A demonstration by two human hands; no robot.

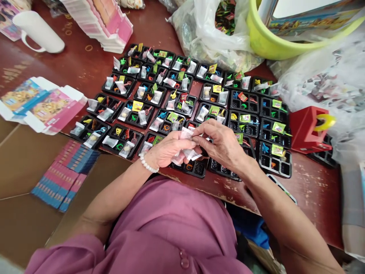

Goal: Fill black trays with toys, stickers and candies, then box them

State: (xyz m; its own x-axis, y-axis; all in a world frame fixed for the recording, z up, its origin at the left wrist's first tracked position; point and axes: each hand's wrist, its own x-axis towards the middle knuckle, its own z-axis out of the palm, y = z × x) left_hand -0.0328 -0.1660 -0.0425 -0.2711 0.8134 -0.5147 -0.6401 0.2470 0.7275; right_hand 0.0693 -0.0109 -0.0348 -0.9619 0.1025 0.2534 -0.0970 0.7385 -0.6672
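Observation:
My left hand (169,149), with a white bead bracelet (148,163) at the wrist, is closed round several small white wrapped packets (186,154). At the same bunch, my right hand (219,142) pinches one white packet (186,133) between thumb and fingers. Both hands hover over the front trays, hiding parts of them. Black compartment trays (275,169) stand in rows on the table, holding small coloured plastic pieces, green or yellow sachets (137,105) and white packets. Several right-hand trays show a sachet and coloured pieces, with no white packet visible.
A red tape dispenser (303,129) with yellow tape stands at the right. Behind are a clear plastic bag (196,38), a yellow-green basin (253,30) and stacked pink cartons (99,23). A white mug (42,32) lies left; boxes (67,171) fill a carton below.

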